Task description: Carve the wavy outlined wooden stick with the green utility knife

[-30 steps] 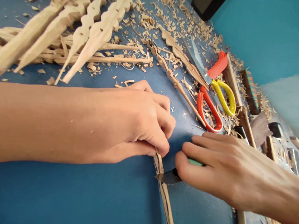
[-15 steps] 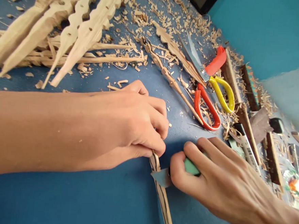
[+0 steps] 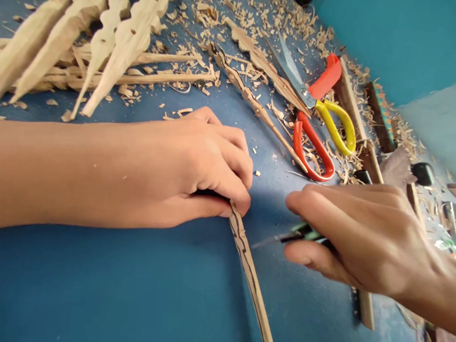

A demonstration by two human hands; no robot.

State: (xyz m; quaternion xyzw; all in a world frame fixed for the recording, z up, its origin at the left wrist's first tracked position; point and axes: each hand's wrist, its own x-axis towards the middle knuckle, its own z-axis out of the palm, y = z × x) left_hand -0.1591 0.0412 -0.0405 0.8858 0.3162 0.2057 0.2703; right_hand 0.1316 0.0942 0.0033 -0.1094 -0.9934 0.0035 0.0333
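My left hand (image 3: pixel 216 165) pinches the upper end of a thin wooden stick (image 3: pixel 252 282) between thumb and fingers. Dark wavy lines are drawn along the stick, and it slants down to the bottom edge of the view. To its right, my right hand (image 3: pixel 348 231) is closed on a small knife with a green and black handle (image 3: pixel 304 233). The blade is blurred and points left, its tip close beside the stick but seemingly apart from it. The stick's upper end is hidden under my left fingers.
Carved wavy wooden pieces (image 3: pixel 132 34) lie at the upper left. Scissors with red and yellow handles (image 3: pixel 334 126) lie beyond my right hand, beside another marked stick (image 3: pixel 252 100). Wood shavings (image 3: pixel 243 10) cover the back of the blue table (image 3: pixel 106 287). Wooden strips (image 3: pixel 352 99) stand at the right.
My right hand has turned and drawn the knife off the stick, moving right and slightly up. The left hand keeps its hold. The whole view has shifted a little.
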